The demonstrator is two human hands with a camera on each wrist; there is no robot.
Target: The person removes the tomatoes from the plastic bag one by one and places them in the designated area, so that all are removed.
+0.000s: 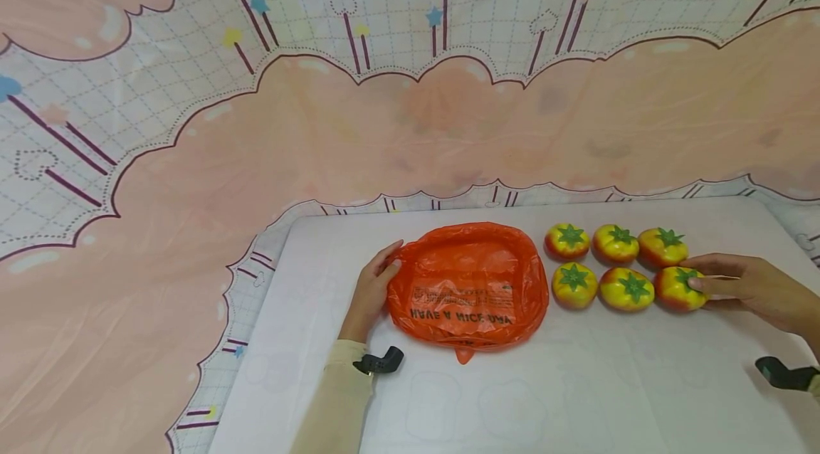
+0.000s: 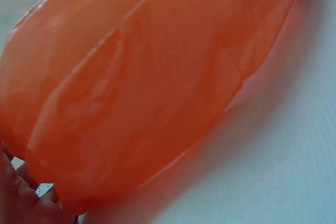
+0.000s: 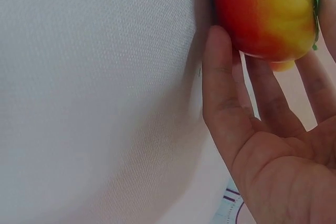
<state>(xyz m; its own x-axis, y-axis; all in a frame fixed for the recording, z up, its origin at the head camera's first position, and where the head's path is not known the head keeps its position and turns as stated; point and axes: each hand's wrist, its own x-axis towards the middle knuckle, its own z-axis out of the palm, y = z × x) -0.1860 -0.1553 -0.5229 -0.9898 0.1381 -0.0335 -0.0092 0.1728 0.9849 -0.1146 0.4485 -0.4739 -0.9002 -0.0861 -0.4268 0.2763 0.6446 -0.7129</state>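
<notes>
An orange-red plastic bag [image 1: 464,276] with its mouth spread wide lies on the table, printed "HAVE A NICE DAY", upside down in the head view. My left hand [image 1: 374,290] grips the bag's left rim, fingers partly hidden by the plastic. In the left wrist view the bag [image 2: 147,87] fills most of the frame. To the right of it, several yellow-and-red toy tomatoes with green star-shaped leaves sit in two rows. My right hand [image 1: 746,287] holds the front-row right-end tomato [image 1: 675,290], thumb over its top. The right wrist view shows fingers [image 3: 223,87] around the tomato's [image 3: 268,14] side.
The other tomatoes, such as the front-left one [image 1: 574,286] and the back-right one [image 1: 663,246], stand close together. A white cloth covers the table [image 1: 512,397]. Behind it hangs a patterned pink and white curtain [image 1: 410,127]. Both wrists wear black camera mounts.
</notes>
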